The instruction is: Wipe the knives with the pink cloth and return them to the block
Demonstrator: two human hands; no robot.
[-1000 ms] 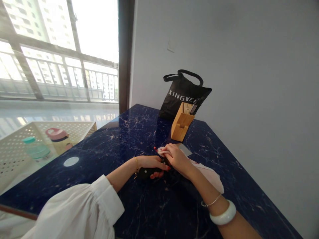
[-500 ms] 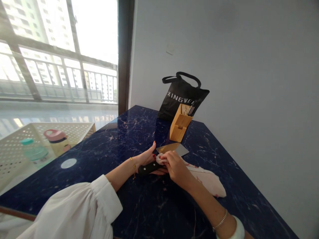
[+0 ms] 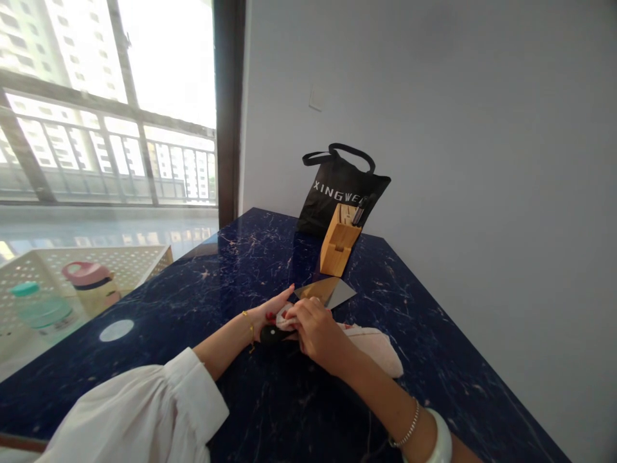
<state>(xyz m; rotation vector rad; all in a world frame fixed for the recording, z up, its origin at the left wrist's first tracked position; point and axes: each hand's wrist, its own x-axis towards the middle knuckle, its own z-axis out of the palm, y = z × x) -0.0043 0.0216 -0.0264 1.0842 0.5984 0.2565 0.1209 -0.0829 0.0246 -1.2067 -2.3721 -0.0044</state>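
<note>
A broad-bladed kitchen knife (image 3: 343,293) lies across my left hand (image 3: 270,311), its black riveted handle over the palm and its shiny blade pointing away to the right. My left thumb sticks up, while the other fingers are mostly hidden under the handle. Bunched in the closed fingers of my right hand (image 3: 318,329) is one end of a pale pink patterned cloth (image 3: 378,352), pressed on the handle. The rest of that cloth trails over the table to the right, beneath my wrist.
Beyond the blade stands a wooden knife block (image 3: 335,252) holding dark-handled knives, with a black tote bag (image 3: 321,204) behind it. A white round disc (image 3: 116,330) lies on the dark blue marbled table (image 3: 250,257). At left, a perforated basket (image 3: 144,273) holds two bottles.
My right hand has slid left along the handle with the bunched cloth, covering more of it. The cloth's trailing end has shifted left too. The whole view has turned slightly right.
</note>
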